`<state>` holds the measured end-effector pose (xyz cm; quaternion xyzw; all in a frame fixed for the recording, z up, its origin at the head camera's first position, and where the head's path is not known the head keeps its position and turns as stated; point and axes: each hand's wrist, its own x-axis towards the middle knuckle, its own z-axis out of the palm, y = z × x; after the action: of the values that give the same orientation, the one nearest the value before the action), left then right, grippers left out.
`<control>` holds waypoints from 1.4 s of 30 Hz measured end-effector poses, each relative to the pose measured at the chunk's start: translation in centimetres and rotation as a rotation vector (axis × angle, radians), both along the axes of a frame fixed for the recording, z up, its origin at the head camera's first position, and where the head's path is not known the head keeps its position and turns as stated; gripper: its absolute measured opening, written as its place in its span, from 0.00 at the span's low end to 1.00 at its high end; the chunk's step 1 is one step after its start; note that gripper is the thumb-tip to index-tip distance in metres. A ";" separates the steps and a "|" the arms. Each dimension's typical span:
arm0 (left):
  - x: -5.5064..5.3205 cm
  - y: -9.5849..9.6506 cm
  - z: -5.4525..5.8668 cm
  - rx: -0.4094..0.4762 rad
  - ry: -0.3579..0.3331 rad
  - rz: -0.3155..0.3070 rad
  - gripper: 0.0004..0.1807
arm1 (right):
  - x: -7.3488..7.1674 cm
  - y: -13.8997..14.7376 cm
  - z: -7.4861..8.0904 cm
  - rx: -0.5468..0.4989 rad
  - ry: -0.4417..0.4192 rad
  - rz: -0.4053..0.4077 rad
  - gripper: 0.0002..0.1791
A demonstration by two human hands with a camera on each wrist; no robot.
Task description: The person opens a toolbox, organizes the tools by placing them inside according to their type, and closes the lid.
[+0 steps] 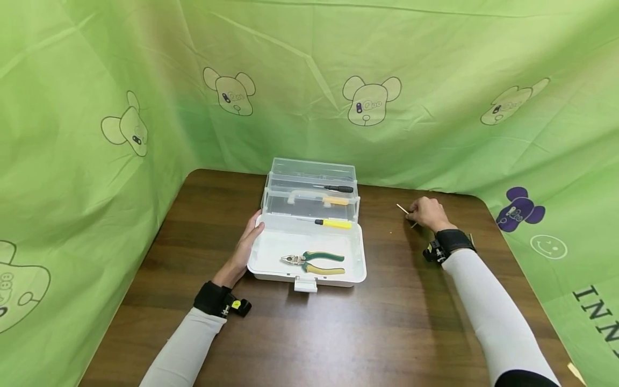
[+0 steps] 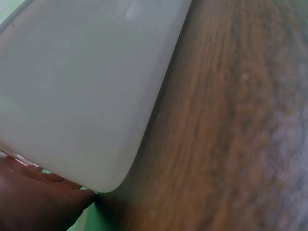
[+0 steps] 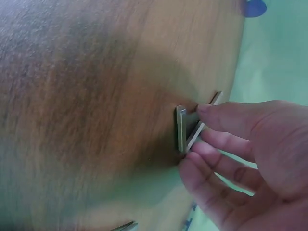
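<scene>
An open white toolbox [image 1: 266, 258] with a clear tiered lid [image 1: 309, 167] stands mid-table. My left hand [image 1: 247, 244] holds its left side, thumb at the rim; the fingers are partly hidden behind the wall. Inside lie combination pliers [image 1: 316, 263] with green and yellow handles and a yellow-handled screwdriver [image 1: 333, 223]. To the right, my right hand [image 1: 427, 214] is low over the table, thumb and fingertips around a thin metal rod [image 3: 195, 136]. A shorter metal rod [image 3: 181, 129] lies beside it. The fingers hide part of the longer rod.
A black screwdriver [image 1: 338, 188] and an orange handle [image 1: 336, 200] show in the lid's tiers. Green printed cloth [image 1: 300, 129] hangs behind the brown table [image 1: 382, 333]. A pale strip [image 1: 575, 373] shows at the lower right.
</scene>
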<state>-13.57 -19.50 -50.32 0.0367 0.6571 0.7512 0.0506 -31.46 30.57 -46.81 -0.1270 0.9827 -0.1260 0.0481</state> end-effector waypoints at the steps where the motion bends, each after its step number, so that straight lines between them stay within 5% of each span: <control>1: 0.0 0.0 0.0 0.000 0.005 -0.001 0.39 | 0.0 0.0 -0.1 -0.006 0.007 0.003 0.13; 8: 0.0 -0.2 -0.1 -0.031 0.014 -0.006 0.44 | -0.2 0.4 -0.9 -0.029 0.015 0.014 0.07; 21: 0.1 -0.1 0.1 -0.016 0.002 -0.011 0.37 | -0.5 -0.6 -0.7 0.029 -0.015 0.070 0.03; 42: -0.1 -0.2 -0.2 0.002 -0.001 -0.003 0.37 | -0.5 -1.2 -0.9 0.089 -0.047 0.131 0.13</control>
<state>-13.67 -19.68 -50.54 0.0375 0.6563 0.7518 0.0522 -31.97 29.33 -47.74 -0.1855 0.9755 -0.0818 0.0848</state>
